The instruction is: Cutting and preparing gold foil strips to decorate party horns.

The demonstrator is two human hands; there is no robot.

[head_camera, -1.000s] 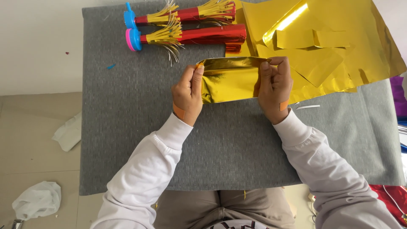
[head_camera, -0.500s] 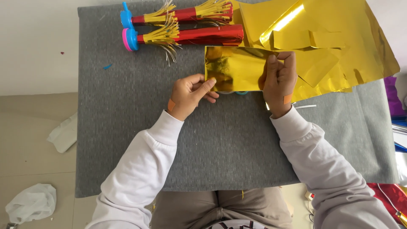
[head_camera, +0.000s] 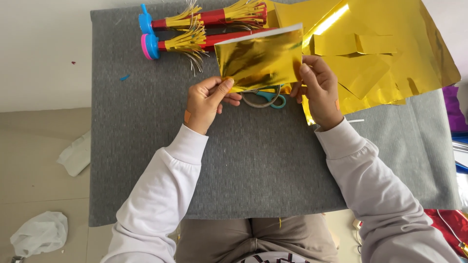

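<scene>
Both hands, left (head_camera: 207, 103) and right (head_camera: 318, 92), pinch shiny gold foil sheet (head_camera: 261, 58), lifted over teal-handled scissors (head_camera: 265, 97) on grey bench (head_camera: 253, 165).

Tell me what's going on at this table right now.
A person in white sleeves holds a folded gold foil sheet lifted above a grey felt mat, the left hand pinching its lower left corner and the right hand gripping its right edge. Scissors with teal handles lie on the mat just under it. More gold foil sheets are piled to the right, and two red party horns with gold fringe lie at the far edge.
</scene>
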